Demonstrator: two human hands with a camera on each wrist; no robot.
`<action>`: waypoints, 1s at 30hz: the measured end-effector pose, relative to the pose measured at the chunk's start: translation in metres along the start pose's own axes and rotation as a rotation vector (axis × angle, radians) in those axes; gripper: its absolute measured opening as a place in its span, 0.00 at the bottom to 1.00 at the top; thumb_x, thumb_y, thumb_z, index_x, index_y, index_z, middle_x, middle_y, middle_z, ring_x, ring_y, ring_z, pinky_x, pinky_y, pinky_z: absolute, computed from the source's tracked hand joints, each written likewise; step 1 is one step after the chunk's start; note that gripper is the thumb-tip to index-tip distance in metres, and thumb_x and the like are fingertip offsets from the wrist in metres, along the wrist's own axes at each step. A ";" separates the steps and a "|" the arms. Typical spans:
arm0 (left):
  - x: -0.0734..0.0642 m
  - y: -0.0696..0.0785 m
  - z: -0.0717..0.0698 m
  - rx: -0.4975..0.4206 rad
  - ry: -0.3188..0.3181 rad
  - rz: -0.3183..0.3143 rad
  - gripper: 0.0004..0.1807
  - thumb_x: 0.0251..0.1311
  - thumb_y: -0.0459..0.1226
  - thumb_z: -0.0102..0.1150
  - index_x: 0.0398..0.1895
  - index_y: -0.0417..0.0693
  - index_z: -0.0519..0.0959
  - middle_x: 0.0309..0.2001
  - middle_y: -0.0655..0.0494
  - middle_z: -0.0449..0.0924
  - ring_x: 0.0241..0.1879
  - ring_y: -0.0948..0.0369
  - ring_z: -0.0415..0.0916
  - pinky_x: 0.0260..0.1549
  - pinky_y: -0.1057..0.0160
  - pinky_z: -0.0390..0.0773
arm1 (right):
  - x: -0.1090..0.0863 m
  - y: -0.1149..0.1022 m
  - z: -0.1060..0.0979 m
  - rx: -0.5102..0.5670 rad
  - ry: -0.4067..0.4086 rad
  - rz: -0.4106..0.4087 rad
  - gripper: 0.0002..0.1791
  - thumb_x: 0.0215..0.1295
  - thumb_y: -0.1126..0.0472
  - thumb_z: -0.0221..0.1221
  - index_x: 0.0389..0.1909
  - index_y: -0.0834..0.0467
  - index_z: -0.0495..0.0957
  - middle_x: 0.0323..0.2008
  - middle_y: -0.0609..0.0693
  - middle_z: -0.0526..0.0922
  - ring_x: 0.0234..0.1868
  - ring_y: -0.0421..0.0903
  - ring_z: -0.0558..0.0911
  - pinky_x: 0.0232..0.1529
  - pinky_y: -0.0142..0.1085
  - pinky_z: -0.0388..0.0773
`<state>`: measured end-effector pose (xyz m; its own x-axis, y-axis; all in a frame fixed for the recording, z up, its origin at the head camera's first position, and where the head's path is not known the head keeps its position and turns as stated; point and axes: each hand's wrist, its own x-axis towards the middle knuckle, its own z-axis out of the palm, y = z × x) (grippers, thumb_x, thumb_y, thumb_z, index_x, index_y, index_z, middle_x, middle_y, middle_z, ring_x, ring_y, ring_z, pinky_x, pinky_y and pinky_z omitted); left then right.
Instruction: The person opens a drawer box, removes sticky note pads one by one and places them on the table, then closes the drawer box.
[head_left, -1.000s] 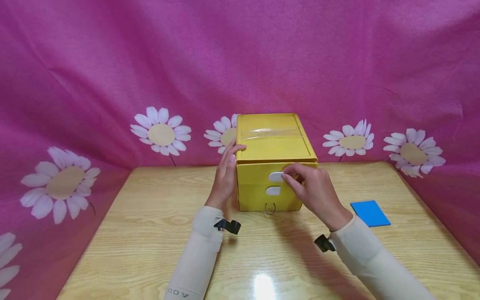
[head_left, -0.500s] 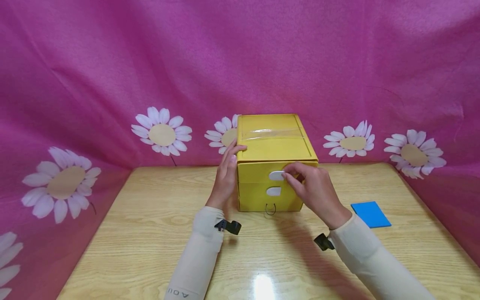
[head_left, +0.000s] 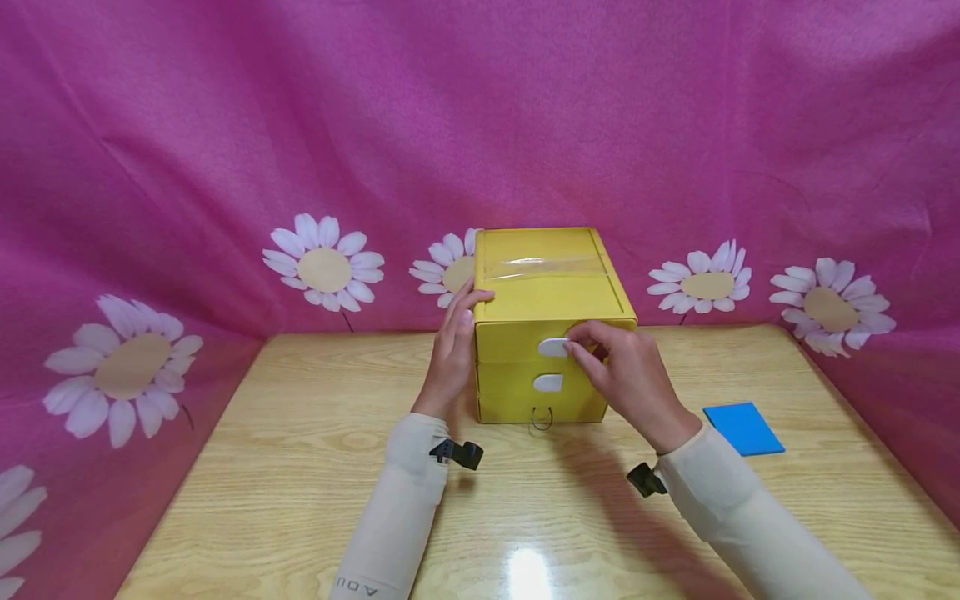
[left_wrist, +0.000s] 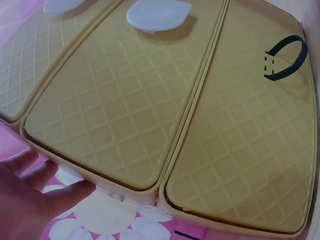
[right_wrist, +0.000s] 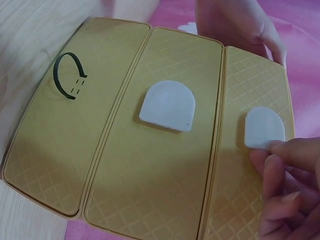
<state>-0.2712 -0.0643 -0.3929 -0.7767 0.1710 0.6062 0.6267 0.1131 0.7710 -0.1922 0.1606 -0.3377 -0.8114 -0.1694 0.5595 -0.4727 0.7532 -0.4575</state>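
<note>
A yellow drawer unit (head_left: pixel 540 292) with three stacked drawer fronts stands on the table. White rounded handles mark the top and middle drawers; a thin dark loop (right_wrist: pixel 70 75) serves the bottom one. My right hand (head_left: pixel 630 375) pinches the edge of the top drawer's white handle (right_wrist: pixel 264 128) between thumb and index finger. Below it, the middle handle (right_wrist: pixel 168 106) is untouched. My left hand (head_left: pixel 447 358) rests along the unit's left side, a fingertip over the top edge. In the left wrist view its fingers (left_wrist: pixel 70 197) lie extended at the side. The top drawer front sits flush under the lid.
A flat blue square (head_left: pixel 744 428) lies on the wooden table (head_left: pixel 300 467), right of the unit. Clear tape (head_left: pixel 547 265) crosses the unit's top. Behind and at both sides hangs a pink cloth (head_left: pixel 525 108) printed with daisies.
The top drawer front has moved back into the unit, and the gap beneath the lid has closed. My right hand has moved slightly with the handle. The left hand has stayed in place.
</note>
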 end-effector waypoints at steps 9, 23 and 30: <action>0.000 0.000 0.000 -0.017 0.002 0.017 0.23 0.74 0.47 0.30 0.62 0.51 0.70 0.74 0.52 0.52 0.73 0.57 0.49 0.67 0.43 0.50 | 0.001 0.001 0.001 0.005 0.003 0.009 0.05 0.60 0.63 0.65 0.37 0.58 0.83 0.29 0.48 0.85 0.24 0.43 0.75 0.22 0.33 0.73; -0.001 0.002 0.001 -0.013 -0.004 -0.004 0.25 0.73 0.51 0.29 0.62 0.53 0.70 0.75 0.57 0.51 0.73 0.59 0.48 0.66 0.42 0.51 | 0.002 0.002 0.003 0.003 0.020 0.015 0.06 0.60 0.62 0.66 0.37 0.57 0.83 0.29 0.48 0.86 0.24 0.42 0.76 0.24 0.34 0.74; -0.001 0.002 0.001 -0.014 -0.003 0.002 0.25 0.74 0.50 0.30 0.62 0.53 0.70 0.75 0.56 0.52 0.73 0.59 0.48 0.67 0.43 0.51 | 0.002 0.002 0.004 0.013 0.024 0.028 0.06 0.60 0.62 0.65 0.37 0.58 0.83 0.30 0.49 0.86 0.25 0.43 0.78 0.25 0.35 0.76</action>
<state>-0.2695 -0.0629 -0.3923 -0.7753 0.1739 0.6071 0.6272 0.0988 0.7726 -0.1954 0.1592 -0.3400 -0.8159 -0.1324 0.5628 -0.4541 0.7493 -0.4821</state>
